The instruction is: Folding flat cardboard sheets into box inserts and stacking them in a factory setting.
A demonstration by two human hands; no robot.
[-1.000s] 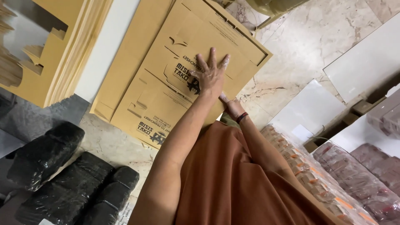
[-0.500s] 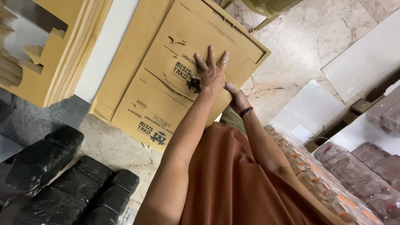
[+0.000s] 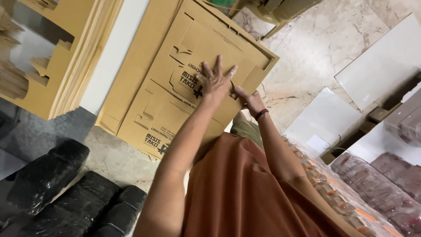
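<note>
A flat die-cut brown cardboard sheet with dark printing lies on top of a stack of similar sheets on the floor. My left hand rests flat on it near its right side, fingers spread and palm down. Just to the right, my right hand, with a dark band on the wrist, grips the sheet's right edge; one finger lies over the top and the rest are hidden under the edge. Both arms reach out over my rust-coloured garment.
Another thick stack of cut cardboard sheets leans at the upper left. Black wrapped bundles lie at the lower left. White panels and clear-wrapped packs fill the right side on the marble floor.
My right hand has crept up along the sheet's right edge, closer to my left hand. The left hand stays flat in about the same spot.
</note>
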